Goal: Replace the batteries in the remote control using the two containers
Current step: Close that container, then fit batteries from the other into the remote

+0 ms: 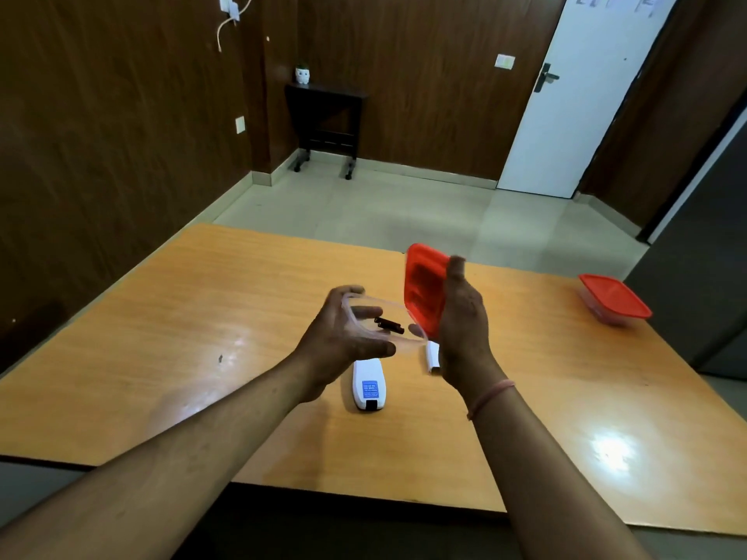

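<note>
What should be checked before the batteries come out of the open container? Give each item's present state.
1. Red lid off the clear container: ok, right hand holds it.
2. Container supported: ok, left hand holds it above the table.
3. Batteries inside: ok.
4. Remote control back up: ok.
5. Its battery bay empty: cannot tell.
6. Second container closed: ok.

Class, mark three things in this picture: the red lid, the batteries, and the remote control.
red lid point(424, 289): head view, on its ridged face
batteries point(389, 325): head view, on the dark cells inside the clear container
remote control point(368, 388): head view, on its blue label
</note>
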